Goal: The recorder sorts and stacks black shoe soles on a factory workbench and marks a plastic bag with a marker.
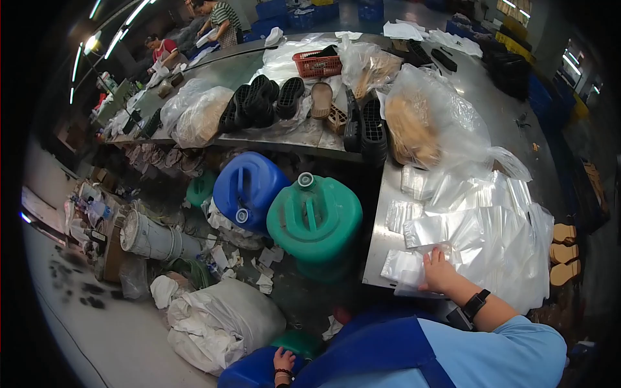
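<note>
My right hand (438,271) lies on the near left corner of a spread of clear plastic bags (482,233), fingers apart and touching the bags. A dark watch is on that wrist. Down at the lower edge, my left hand (283,359) rests against a blue plastic container (249,370), its fingers loosely extended with nothing visible in them. Beyond the flat bags stands a large clear bag of tan shoe soles (414,129). Black shoe soles (374,126) lean along the bench edge beside it.
The metal bench (381,239) turns a corner ahead. Green (314,223) and blue (249,191) jugs stand on the floor below, near a white sack (226,320) and a dirty bucket (145,236). A red basket (317,64) sits farther back. Two people work at the far left.
</note>
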`<state>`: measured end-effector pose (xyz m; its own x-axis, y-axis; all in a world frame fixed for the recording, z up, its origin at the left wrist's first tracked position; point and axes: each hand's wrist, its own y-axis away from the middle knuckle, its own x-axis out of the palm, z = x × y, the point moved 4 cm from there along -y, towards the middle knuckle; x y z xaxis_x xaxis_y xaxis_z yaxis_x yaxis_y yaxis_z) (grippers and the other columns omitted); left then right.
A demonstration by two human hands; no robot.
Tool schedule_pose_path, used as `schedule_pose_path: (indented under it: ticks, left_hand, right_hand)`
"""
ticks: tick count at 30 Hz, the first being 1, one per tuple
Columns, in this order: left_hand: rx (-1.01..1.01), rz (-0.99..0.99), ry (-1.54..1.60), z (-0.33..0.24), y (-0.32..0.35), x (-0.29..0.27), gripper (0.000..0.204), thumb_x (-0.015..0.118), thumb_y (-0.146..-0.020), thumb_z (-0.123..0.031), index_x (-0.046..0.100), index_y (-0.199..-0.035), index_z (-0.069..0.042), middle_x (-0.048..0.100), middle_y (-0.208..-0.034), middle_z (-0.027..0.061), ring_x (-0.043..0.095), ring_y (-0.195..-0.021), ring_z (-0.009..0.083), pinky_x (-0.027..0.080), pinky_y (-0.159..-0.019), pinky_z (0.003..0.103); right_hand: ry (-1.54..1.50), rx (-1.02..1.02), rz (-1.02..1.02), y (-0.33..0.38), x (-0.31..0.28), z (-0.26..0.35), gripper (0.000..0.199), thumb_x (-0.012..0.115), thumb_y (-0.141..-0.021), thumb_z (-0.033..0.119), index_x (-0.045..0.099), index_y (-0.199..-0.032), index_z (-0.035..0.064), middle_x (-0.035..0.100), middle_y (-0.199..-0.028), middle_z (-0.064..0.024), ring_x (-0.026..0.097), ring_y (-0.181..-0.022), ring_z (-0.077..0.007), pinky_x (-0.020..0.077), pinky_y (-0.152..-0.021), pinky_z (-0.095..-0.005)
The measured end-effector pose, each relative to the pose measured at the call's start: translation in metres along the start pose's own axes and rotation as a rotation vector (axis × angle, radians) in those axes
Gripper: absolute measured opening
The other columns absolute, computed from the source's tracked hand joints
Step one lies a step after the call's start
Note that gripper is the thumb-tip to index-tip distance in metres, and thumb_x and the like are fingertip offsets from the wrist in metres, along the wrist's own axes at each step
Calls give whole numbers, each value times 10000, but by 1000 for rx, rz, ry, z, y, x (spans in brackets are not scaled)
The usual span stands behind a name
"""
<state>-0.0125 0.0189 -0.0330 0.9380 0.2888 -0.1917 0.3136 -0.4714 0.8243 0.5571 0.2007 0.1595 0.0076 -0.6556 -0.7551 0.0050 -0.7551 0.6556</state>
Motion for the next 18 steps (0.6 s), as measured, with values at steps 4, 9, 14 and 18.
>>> schedule_pose_path:
  ticks: [4, 9, 14, 18]
  left_hand:
    - [-119, -41, -185, -18, 14, -66, 612, 634, -853, -136, 388, -1403, -28, 652, -983, 124, 653, -735, 193, 530, -600, 301]
    - [20, 136, -451, -41, -18, -71, 605, 653, -851, -154, 408, -1378, 16, 667, -953, 126, 651, -767, 180, 535, -648, 296]
    - [207, 169, -436, -100, -67, -96, 606, 649, -857, -203, 415, -1364, 34, 688, -988, 136, 663, -825, 164, 524, -747, 282]
    - [209, 91, -564, -100, -122, -163, 628, 671, -830, -276, 452, -1350, 0, 702, -963, 128, 677, -810, 184, 528, -753, 311]
  right_hand:
    - [62, 21, 14, -12, 1, 33, 1175, 750, -658, 606, 232, -1395, -148, 152, -1429, -447, 243, -1353, -528, 308, -1103, -463]
    - [181, 72, 48, -24, -47, 47, 988, 735, -690, 589, 418, -1354, -70, 340, -1413, -352, 376, -1309, -464, 404, -1032, -444]
    - [225, 9, 272, -71, -123, 92, 602, 653, -748, 619, 734, -910, 46, 699, -953, -149, 663, -915, -314, 510, -820, -421]
    - [-47, -213, -143, -114, -215, 216, 493, 616, -832, 510, 661, -1003, 49, 682, -835, -183, 663, -855, -356, 526, -749, -446]
